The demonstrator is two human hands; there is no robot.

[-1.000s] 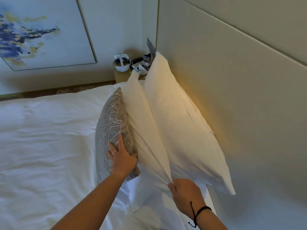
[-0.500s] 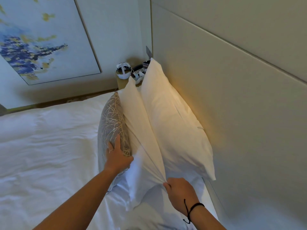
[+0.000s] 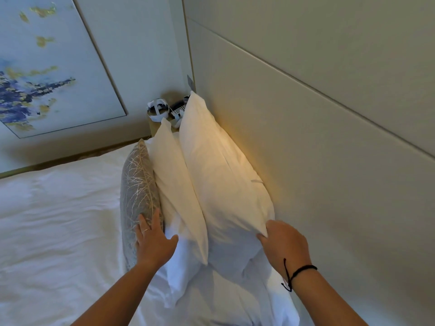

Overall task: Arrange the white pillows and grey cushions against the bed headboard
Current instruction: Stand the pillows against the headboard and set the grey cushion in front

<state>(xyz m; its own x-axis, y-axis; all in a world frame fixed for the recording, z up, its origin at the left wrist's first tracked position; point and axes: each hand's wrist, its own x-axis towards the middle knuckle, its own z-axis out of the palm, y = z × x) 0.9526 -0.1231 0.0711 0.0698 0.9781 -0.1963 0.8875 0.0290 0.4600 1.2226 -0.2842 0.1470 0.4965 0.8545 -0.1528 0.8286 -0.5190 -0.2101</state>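
Two white pillows stand on edge against the beige headboard (image 3: 317, 149). The back pillow (image 3: 219, 175) leans on the headboard, and the front pillow (image 3: 179, 191) leans on it. A grey cushion (image 3: 137, 191) with a pale branch pattern stands in front of them. My left hand (image 3: 153, 241) presses flat on the cushion's near end, fingers straight. My right hand (image 3: 282, 243) grips the near corner of the back pillow, fingers curled under it.
White bedding (image 3: 56, 231) spreads to the left and under my arms. A bedside table (image 3: 155, 124) at the far end carries a white headset and small items. A framed abstract painting (image 3: 47, 67) hangs on the left wall.
My right hand let go of the front pillow's corner and moved right to take the back pillow's corner. My left hand slid a little along the cushion.
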